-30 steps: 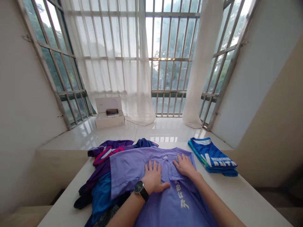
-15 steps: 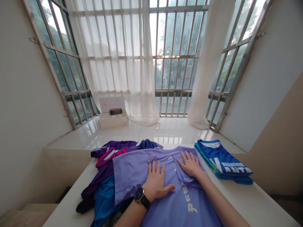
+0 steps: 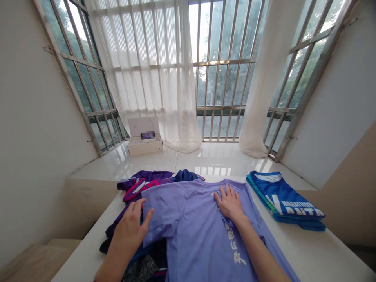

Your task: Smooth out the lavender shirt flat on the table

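Lavender cotton, a short-sleeved shirt (image 3: 190,223), spread flat across the middle of the white table (image 3: 320,250), collar toward the far edge, hem running off the near edge out of view. White characters printed in a vertical column down the chest, right of centre. Fabric mostly smooth, with a few soft creases around the left sleeve, which lies out over a heap of other clothes.

Right hand (image 3: 230,203) resting palm down on the shirt just below the collar, fingers spread and flat, pinching nothing. Left hand (image 3: 129,225) at the edge of the left sleeve, fingers loosely open and slightly curled, fingertips touching or just above the sleeve hem; cannot tell whether any cloth is caught between them.

Under and beside the sleeve, toward the table's left edge, a jumbled pile of garments (image 3: 141,186): dark purple, magenta-striped, navy and bright blue pieces, overlapping. Near the right edge, well apart from the lavender shirt, a folded blue shirt stack (image 3: 284,199) with white lettering, lying flat and neat.

Beyond the far edge, a glossy white sill with an open white box (image 3: 145,141) against barred windows hung with sheer white curtains (image 3: 152,74).
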Demonstrator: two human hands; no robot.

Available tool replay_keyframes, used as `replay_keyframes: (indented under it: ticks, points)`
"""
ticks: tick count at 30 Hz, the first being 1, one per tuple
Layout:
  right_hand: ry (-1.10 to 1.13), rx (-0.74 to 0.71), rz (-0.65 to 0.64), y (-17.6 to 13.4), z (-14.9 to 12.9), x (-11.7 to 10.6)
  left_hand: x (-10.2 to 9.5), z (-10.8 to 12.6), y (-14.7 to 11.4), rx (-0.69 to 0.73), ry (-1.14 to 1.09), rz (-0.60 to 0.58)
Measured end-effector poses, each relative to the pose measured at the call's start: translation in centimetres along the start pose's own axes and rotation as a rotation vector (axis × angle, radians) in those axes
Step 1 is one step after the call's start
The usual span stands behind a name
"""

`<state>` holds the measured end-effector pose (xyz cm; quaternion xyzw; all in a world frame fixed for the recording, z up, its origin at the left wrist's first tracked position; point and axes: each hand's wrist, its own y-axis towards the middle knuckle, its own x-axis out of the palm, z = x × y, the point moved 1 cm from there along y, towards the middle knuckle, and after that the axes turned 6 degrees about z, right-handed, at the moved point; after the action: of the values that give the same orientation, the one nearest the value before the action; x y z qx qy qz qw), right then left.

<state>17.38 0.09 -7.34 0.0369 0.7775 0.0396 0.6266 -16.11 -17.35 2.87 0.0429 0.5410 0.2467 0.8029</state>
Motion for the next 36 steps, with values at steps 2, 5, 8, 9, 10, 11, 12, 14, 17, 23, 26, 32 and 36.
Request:
replay_keyframes:
  ticks: [2, 5, 8, 9, 10, 11, 12, 14, 17, 23, 26, 32, 36]
  points:
    - [0.01, 0.017, 0.006, 0.1, 0.0, -0.1, -0.1, -1.3, -0.4, -0.076, 0.031, -0.081]
    - [0.014, 0.054, 0.02, 0.1, -0.1, -0.2, -0.3, -1.2, -0.6, -0.101, 0.046, -0.149]
    - [0.019, 0.062, 0.058, 0.1, 0.0, -0.2, -0.4, -0.2, -0.6, -0.14, 0.042, -0.167]
    - [0.02, 0.057, 0.081, 0.1, 0.0, -0.2, -0.4, 0.2, -0.6, -0.151, 0.056, -0.178]
    - [0.02, 0.05, 0.107, 0.0, 0.0, -0.2, -0.4, 0.5, -0.6, -0.159, 0.084, -0.19]
    - [0.019, 0.044, 0.134, 0.0, 0.1, -0.3, -0.3, 0.7, -0.6, -0.161, 0.116, -0.199]
    - [0.017, 0.04, 0.16, -0.1, 0.1, -0.3, -0.2, 0.9, -0.6, -0.156, 0.145, -0.205]
    - [0.018, 0.03, 0.204, -0.3, 0.1, -0.6, 0.1, 1.2, -0.7, -0.135, 0.17, -0.182]
    - [0.037, 0.006, 0.24, -0.6, 0.0, -0.9, 0.5, 1.3, -1.0, -0.086, 0.079, -0.11]
    - [0.078, -0.019, 0.252, -0.6, 0.0, -1.2, 1.5, 0.8, -0.8, -0.053, -0.167, -0.06]
    - [0.112, -0.028, 0.26, -0.6, -0.1, -1.3, 2.4, 1.0, -0.2, 0.02, -0.157, 0.018]
    - [0.441, -0.071, 0.322, -0.5, -0.2, -2.3, 2.2, 6.1, 1.6, 0.138, -0.105, -0.079]
    - [0.709, -0.141, 0.251, -0.3, -0.3, -2.8, 3.5, 11.6, 3.3, 0.354, -0.149, -0.214]
